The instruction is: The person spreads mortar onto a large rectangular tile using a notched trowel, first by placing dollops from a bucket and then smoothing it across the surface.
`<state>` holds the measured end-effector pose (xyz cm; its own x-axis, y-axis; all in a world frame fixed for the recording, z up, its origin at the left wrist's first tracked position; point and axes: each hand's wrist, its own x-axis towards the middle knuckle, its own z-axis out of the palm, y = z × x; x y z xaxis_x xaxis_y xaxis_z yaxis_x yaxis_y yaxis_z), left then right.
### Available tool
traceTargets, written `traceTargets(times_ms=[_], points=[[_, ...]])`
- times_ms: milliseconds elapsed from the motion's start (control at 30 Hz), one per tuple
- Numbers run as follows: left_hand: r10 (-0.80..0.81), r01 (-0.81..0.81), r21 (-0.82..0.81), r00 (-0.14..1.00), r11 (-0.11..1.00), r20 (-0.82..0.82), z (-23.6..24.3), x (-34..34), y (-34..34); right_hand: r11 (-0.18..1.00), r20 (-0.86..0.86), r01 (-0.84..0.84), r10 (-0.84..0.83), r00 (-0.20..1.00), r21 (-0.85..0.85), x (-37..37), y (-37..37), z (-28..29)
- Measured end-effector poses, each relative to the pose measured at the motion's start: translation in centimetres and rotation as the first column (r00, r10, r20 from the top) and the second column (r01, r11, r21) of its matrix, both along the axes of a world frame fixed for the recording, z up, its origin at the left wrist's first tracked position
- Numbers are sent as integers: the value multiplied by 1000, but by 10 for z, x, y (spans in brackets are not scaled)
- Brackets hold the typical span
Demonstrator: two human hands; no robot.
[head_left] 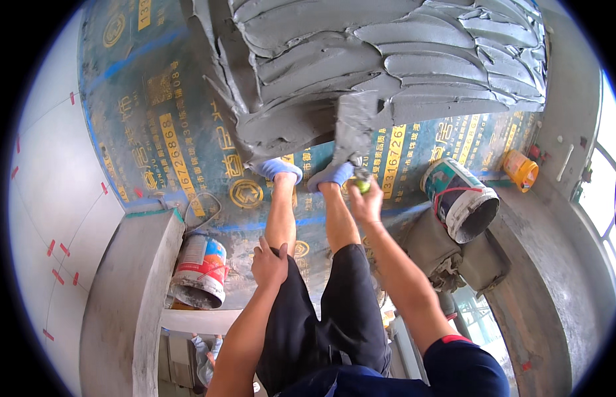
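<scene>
My right hand [367,204] grips a trowel by its green-yellow handle [363,182]. The mortar-smeared trowel blade [354,122] points away from me, over the near edge of a broad layer of wet grey mortar [427,59]. Curved ridges and sweeps mark that mortar. What lies beneath it is hidden. My left hand [269,266] rests on my left knee, holding nothing, its fingers laid over the knee. Both my feet, in blue coverings [331,176], stand close to the mortar's near edge.
Printed dark green protective sheeting [155,119] covers the floor. A mortar-stained bucket [200,271] lies at left, a larger bucket [461,198] lies at right, and an orange pail [521,171] is farther right. Low concrete ledges [132,298] flank me. Another person [205,360] is partly visible below.
</scene>
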<state>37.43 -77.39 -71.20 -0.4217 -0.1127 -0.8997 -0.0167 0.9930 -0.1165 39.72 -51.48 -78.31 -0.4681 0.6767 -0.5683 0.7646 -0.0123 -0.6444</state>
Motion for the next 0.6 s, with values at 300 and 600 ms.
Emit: traceTargets(times_ms=[300, 600], points=[[-52, 51, -20, 998, 998, -38, -2, -5, 12, 988, 389, 140, -102, 915, -69, 105, -16, 11], [-138, 137, -16, 990, 990, -42, -1, -18, 40, 918, -12, -390, 390, 921, -75, -143, 22, 134]])
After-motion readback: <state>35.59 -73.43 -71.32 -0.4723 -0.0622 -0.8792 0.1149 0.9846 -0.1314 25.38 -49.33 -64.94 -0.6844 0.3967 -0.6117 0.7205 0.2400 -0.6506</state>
